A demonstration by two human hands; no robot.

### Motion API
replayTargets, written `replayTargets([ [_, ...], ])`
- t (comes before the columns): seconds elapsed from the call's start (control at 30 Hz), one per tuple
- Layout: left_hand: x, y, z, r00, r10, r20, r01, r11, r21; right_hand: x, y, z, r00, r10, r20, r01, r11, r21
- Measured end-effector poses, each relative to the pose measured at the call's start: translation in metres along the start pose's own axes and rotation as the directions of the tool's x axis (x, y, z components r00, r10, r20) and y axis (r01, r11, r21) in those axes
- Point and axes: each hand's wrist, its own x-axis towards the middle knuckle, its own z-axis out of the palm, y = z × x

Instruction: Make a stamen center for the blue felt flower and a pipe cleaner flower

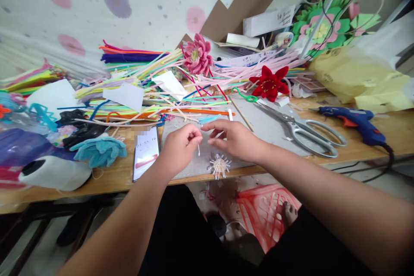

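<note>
above the mat (268, 131) at the near edge of the tabletop (113, 179), my left hand (179, 146) pinched a short white stem (198, 151), my right hand (236, 138) narrowed just beside it, grip unclear; i judged it light, bendy, fuzzy, best held near an end.

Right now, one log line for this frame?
left hand: pinches white strand | right hand: at strand, grip unclear | spiky piece on mat below | phone, scissors near
</note>
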Motion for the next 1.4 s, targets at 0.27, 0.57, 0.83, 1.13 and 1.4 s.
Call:
replayTargets([
  [0.27, -0.009, 0.012, 0.012, 0.999, -0.031, 0.044, 0.049, 0.856, -0.515, -0.012, -0.009, -0.001, 0.999, 0.048, -0.017, -0.049, 0.997, -0.056],
  [0.57, -0.021, 0.01, 0.008, 0.983, 0.012, 0.186, 0.068, 0.907, -0.416, -0.026, -0.007, -0.008, 0.999, -0.039, 0.032, 0.046, 0.968, -0.247],
  [0.83, -0.01, 0.013, 0.015, 0.992, 0.034, 0.121, -0.022, 0.995, -0.096, -0.021, 0.005, -0.019, 0.976, -0.158, 0.152, 0.218, 0.777, -0.59],
  [1.13, 0.009, 0.017, 0.006, 0.985, 0.128, 0.117, -0.137, 0.988, 0.068, -0.015, 0.012, -0.03, 0.943, -0.234, 0.238, 0.334, 0.66, -0.673],
  [1.4, 0.007, 0.021, -0.008, 0.998, 0.039, 0.045, -0.036, 0.997, -0.072, -0.015, 0.029, -0.054, 0.996, -0.077, 0.044, 0.074, 0.459, -0.885],
])
